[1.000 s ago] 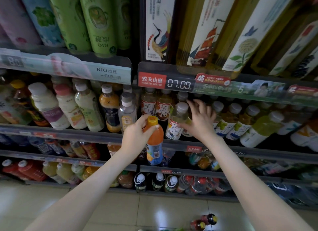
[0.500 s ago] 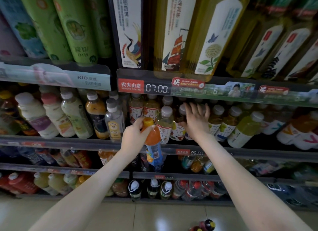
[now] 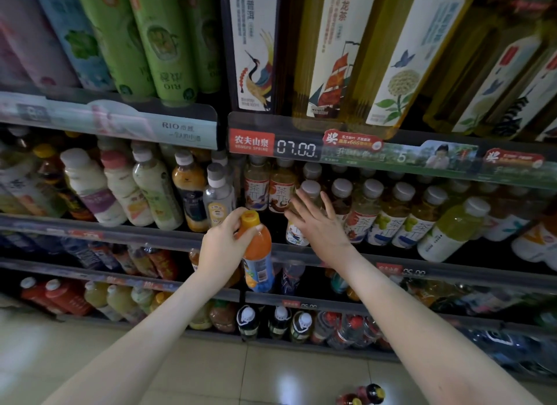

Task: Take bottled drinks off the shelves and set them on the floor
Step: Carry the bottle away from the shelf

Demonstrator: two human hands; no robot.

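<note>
My left hand (image 3: 221,247) grips an orange drink bottle (image 3: 257,253) by its neck, just below the orange cap, and holds it upright in front of the middle shelf (image 3: 150,234). My right hand (image 3: 319,226) is spread flat with the fingers apart, against a tea bottle (image 3: 297,234) with a grey cap in the shelf's front row. Whether the fingers close on that bottle is not visible. More tea bottles (image 3: 388,220) stand in a row to its right.
Tall yellow tea bottles (image 3: 337,57) and green cans (image 3: 168,42) fill the top shelf. Milky drink bottles (image 3: 120,190) stand at the left. Lower shelves hold more bottles (image 3: 280,321). On the tiled floor (image 3: 211,371), bottles (image 3: 366,395) lie near the bottom edge.
My right hand slid from gripping around a tea bottle to lying flat with spread fingers. The view tilted up and moved closer. My left hand keeps the orange bottle.
</note>
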